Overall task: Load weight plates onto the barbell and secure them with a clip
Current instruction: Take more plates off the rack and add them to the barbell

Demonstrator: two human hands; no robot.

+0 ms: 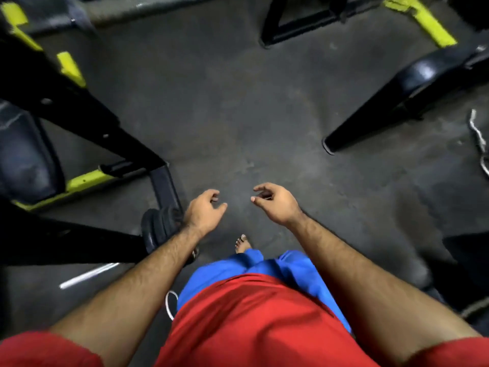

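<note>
My left hand (202, 211) and my right hand (275, 201) hang in front of me above the dark gym floor, both empty with fingers loosely curled and apart. Black weight plates (158, 229) sit stacked low on the left, just beside my left wrist and partly hidden by my forearm. A shiny steel bar (88, 275) lies on the floor at the lower left, blurred. I see no clip.
A black and yellow machine frame (79, 120) with a padded seat (25, 154) fills the left side. A black bench (402, 94) slants in from the right, with a chrome curl bar (477, 133) at the right edge. Bare floor (238, 115) lies ahead.
</note>
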